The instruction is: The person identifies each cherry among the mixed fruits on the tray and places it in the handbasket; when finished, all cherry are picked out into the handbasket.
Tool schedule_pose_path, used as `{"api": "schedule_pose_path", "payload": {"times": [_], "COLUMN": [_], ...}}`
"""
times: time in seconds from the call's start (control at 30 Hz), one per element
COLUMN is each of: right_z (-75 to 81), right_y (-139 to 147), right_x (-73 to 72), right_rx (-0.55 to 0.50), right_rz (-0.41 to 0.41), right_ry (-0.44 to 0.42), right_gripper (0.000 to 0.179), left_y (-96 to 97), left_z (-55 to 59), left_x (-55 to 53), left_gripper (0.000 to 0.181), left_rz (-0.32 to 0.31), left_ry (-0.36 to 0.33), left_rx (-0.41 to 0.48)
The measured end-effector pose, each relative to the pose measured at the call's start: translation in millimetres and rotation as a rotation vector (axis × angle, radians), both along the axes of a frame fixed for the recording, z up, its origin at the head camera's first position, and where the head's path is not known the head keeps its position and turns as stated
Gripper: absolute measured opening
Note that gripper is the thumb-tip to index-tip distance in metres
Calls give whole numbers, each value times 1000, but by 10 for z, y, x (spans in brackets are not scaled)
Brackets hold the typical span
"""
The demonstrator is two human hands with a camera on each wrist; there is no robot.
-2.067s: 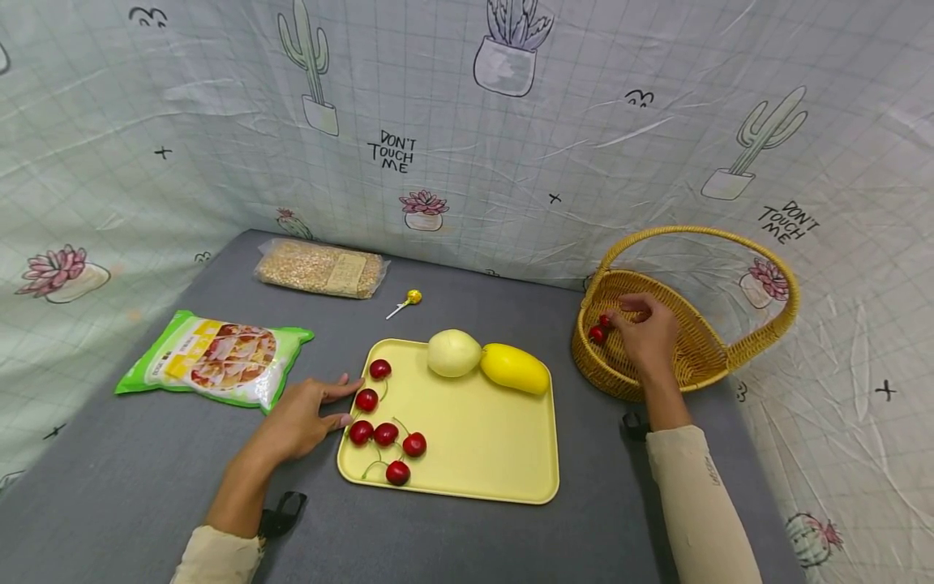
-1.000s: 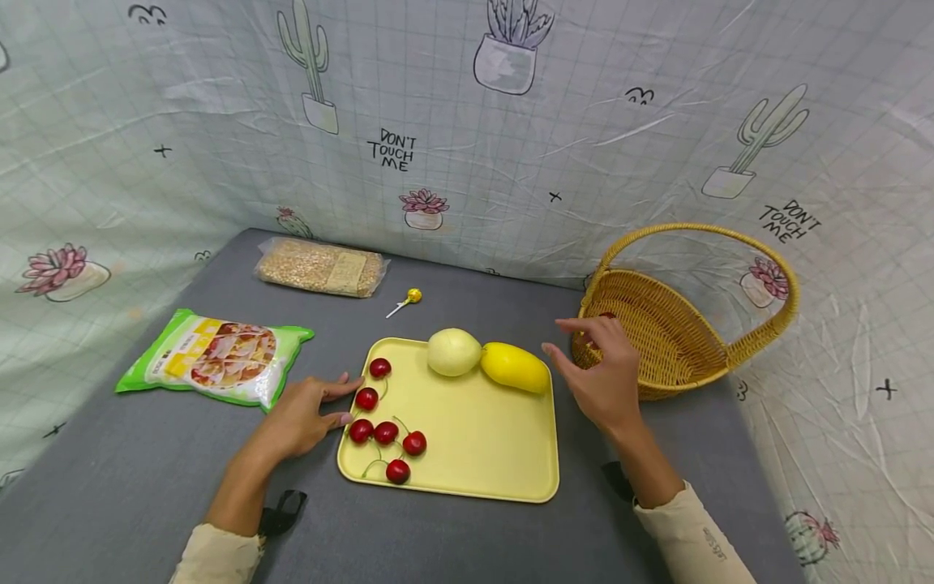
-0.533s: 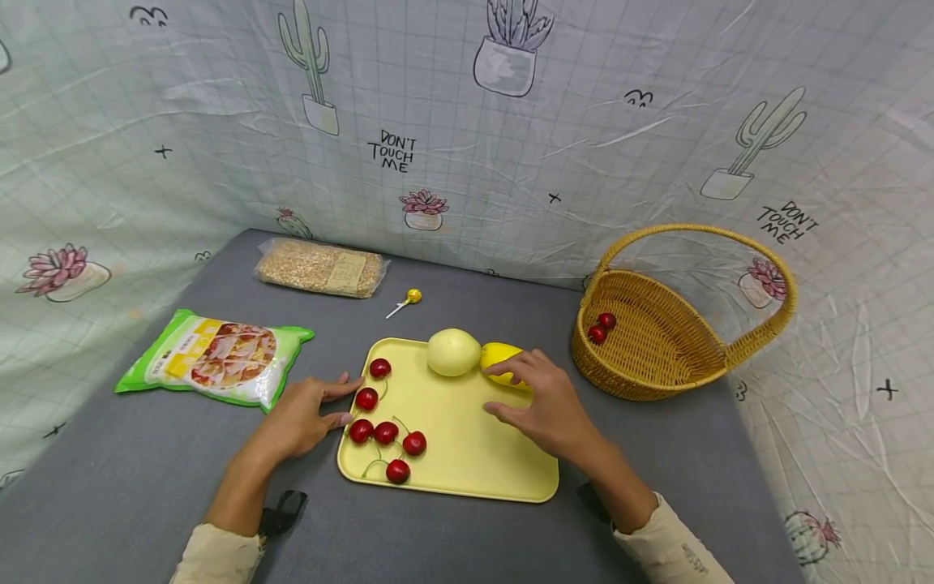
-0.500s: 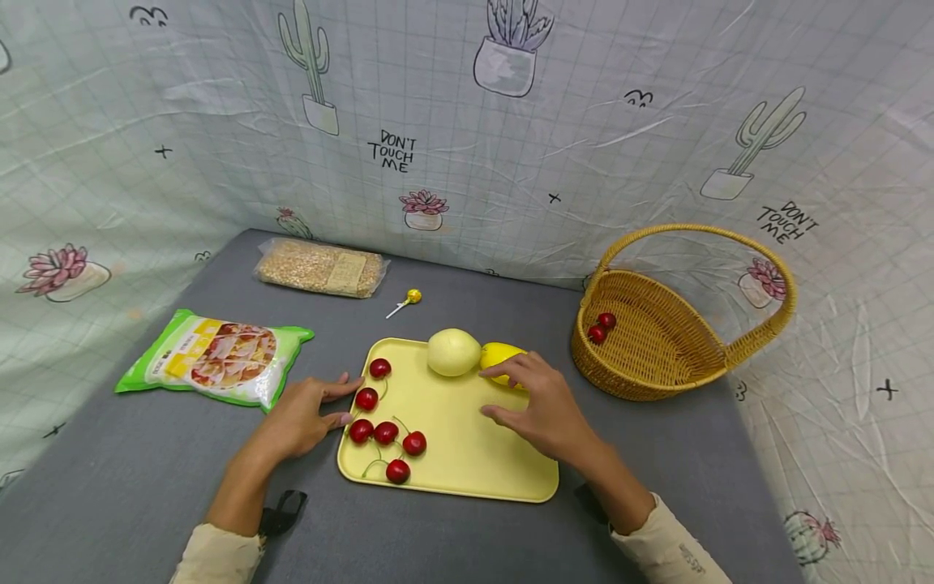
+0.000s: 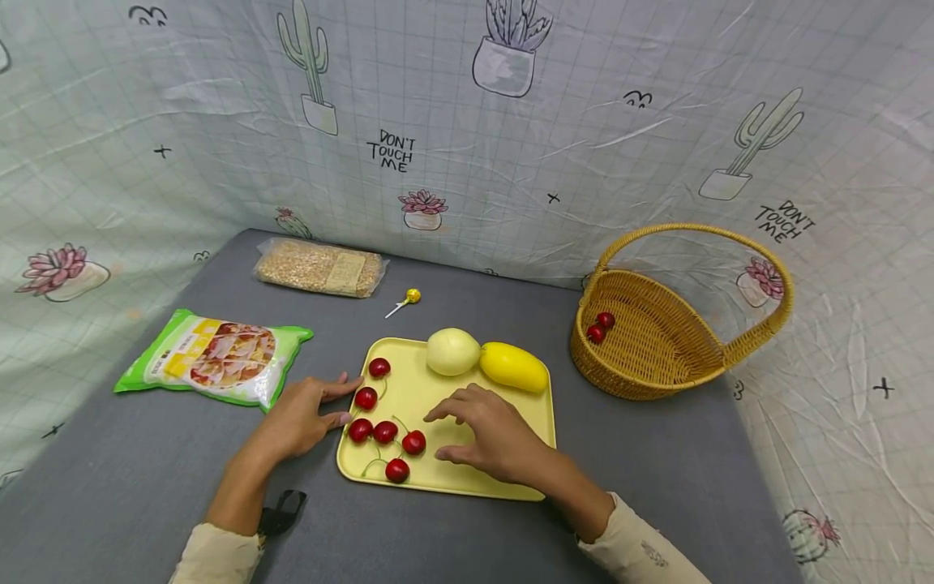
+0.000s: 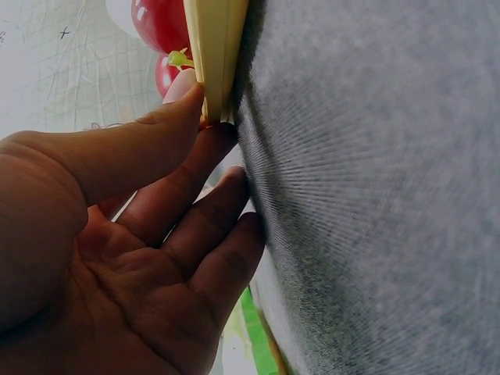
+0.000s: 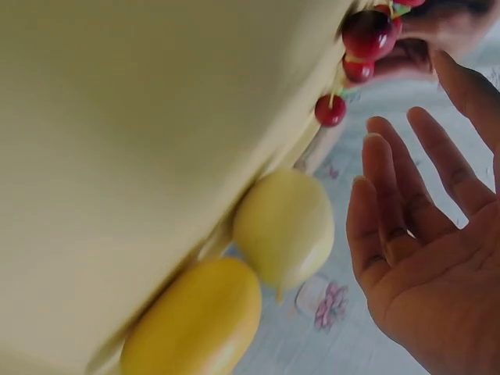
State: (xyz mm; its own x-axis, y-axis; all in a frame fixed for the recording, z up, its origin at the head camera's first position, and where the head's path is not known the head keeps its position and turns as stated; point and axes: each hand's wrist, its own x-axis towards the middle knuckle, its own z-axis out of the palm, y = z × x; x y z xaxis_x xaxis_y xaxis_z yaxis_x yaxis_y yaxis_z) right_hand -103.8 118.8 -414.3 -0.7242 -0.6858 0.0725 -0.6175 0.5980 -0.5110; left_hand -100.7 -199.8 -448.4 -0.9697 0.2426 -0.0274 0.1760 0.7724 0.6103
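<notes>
A yellow rectangular tray (image 5: 503, 462) carries several red cherries (image 5: 413, 442) with green stems along its left side. A pale pear (image 5: 453, 352) and a yellow mango (image 5: 514, 367) lie at its back edge. My left hand (image 5: 295, 418) touches the tray's left rim with thumb and fingers spread; the left wrist view shows the thumb (image 6: 148, 141) against the rim. Above the tray, right of the cherries, hovers my right hand (image 5: 496, 434), its fingers relaxed and apart. Nothing is in its grasp in the right wrist view. Two cherries (image 5: 601, 326) rest inside the wicker basket (image 5: 649, 385).
The basket's tall handle (image 5: 700, 229) arches over it at the right. A green-edged food bag (image 5: 215, 357) lies left of the tray. Behind are a clear packet of grains (image 5: 306, 266) and a yellow lollipop (image 5: 412, 296). A printed cloth (image 5: 467, 170) hangs behind the grey table (image 5: 409, 535).
My right hand has left the basket, where cherries now lie, and moved left past the mango to over the tray, near the cherries. My left hand stays at the rim.
</notes>
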Motion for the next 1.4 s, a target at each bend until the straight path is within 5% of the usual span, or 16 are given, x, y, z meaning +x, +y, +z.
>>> {"api": "schedule_pose_path", "payload": {"times": [0.83,1.4], "right_z": [-135,29], "right_y": [-422,-134], "right_x": [-41,-147], "right_rx": [259,68], "right_rz": [92,-34], "right_ry": [195,172], "right_gripper": [35,27], "left_y": [-8,0], "left_z": [-12,-8], "left_x": [-10,-14], "left_gripper": [54,53], "left_rz": [-3,-4], "left_ry": [9,2], "left_rx": [0,-4]}}
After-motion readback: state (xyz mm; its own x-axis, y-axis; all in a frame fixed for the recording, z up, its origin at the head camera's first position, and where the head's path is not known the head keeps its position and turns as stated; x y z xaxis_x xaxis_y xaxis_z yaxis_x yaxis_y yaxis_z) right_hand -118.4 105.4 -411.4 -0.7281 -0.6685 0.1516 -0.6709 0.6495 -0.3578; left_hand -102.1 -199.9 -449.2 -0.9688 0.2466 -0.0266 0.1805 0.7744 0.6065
